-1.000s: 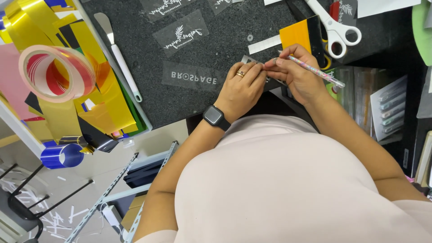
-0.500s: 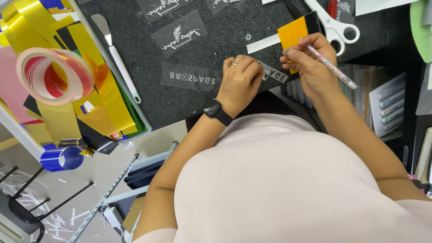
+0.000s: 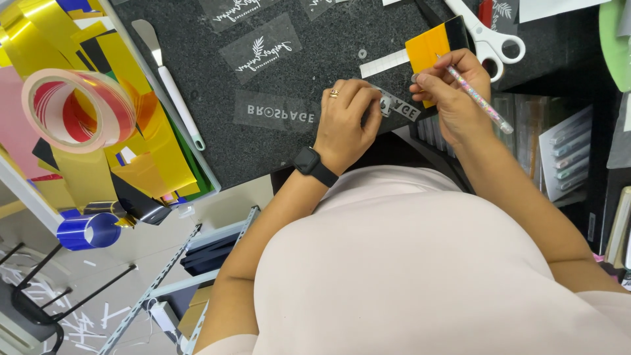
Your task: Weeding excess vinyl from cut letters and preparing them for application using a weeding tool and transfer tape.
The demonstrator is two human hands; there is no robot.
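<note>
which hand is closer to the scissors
Right. The right hand, holding a pen, sits just below the white-handled scissors; the left hand is farther off, lower left.

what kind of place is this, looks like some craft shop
Probably a vinyl lettering or sign-making workbench: gold foil sheets, a tape roll, scissors, and cut-letter decals on a dark mat.

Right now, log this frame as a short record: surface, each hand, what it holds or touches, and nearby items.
surface: dark speckled mat
left hand: fingers press down a small clear strip with pale lettering
right hand: grips a slim pen-like tool, its tip hidden near the strip's end
wrist: black watch on the left arm
behind the hands: orange card, white-handled scissors
left of the mat: white-handled spatula, tape roll, gold foil scraps
</note>
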